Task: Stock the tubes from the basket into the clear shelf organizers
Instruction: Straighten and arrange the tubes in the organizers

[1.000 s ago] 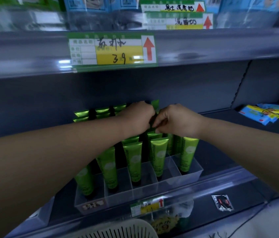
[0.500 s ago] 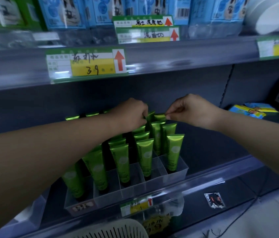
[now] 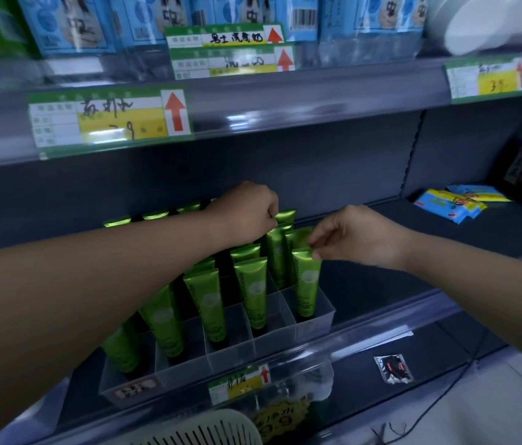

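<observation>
Placement of green tubes (image 3: pixel 208 303) in a clear shelf organizer (image 3: pixel 186 370). The tubes stand cap-down in its compartments, in rows that run away beneath both hands.

The left hand (image 3: pixel 247 213), fingers curled tight, pinches the flat crimped top of a rear tube (image 3: pixel 286 216) just beside its knuckles. The right hand (image 3: pixel 356 239), fingers drawn narrow, pinches the crimp of the front tube (image 3: pixel 306 277), which hangs below its fingertips in the organizer's end compartment. The white slotted basket (image 3: pixel 202 428) lies well below both forearms, and its contents are out of view.

Handling (judged): the tubes look light, soft-walled and glossy, so a squeeze on the body may dent them or let them slip. The stiff crimp at the top is the sound place to take hold. The narrow cap base makes them apt to lean.

Writing: print along each tube is too small to read, though a pale round emblem shows. Above the left hand, a price label (image 3: pixel 109 118) bears a red arrow and a blurred handwritten "9". Higher up, the upper label (image 3: pixel 221 38) reads "男士 洗面奶". Beneath the organizer, a yellow sign (image 3: pixel 272 419) appears to read "9.9".
</observation>
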The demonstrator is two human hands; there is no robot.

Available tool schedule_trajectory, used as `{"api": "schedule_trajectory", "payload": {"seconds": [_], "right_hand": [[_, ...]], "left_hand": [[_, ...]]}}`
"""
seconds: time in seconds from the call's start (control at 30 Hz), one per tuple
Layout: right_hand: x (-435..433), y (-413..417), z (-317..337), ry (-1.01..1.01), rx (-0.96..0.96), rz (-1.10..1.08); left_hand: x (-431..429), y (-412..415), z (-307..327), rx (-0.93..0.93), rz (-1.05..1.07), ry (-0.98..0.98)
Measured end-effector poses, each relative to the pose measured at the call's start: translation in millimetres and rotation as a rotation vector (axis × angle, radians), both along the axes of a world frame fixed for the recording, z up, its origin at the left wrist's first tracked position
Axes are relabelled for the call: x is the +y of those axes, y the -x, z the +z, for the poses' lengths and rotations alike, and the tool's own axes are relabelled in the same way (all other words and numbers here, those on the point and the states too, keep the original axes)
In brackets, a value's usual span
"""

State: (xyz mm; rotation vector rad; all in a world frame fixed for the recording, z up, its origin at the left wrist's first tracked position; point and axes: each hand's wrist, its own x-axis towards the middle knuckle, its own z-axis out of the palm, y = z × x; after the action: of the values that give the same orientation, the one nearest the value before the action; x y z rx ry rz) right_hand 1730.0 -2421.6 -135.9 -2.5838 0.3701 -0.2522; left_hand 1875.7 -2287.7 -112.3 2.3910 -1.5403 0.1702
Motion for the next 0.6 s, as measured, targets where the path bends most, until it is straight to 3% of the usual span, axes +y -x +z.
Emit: {"api": "schedule_trajectory", "payload": {"seconds": [0.6], "right_hand": [[6,-13,-10,-0.144,-0.061,-0.016]], "left_hand": [[1,-15,-11,0.012,0.043,0.013]]}}
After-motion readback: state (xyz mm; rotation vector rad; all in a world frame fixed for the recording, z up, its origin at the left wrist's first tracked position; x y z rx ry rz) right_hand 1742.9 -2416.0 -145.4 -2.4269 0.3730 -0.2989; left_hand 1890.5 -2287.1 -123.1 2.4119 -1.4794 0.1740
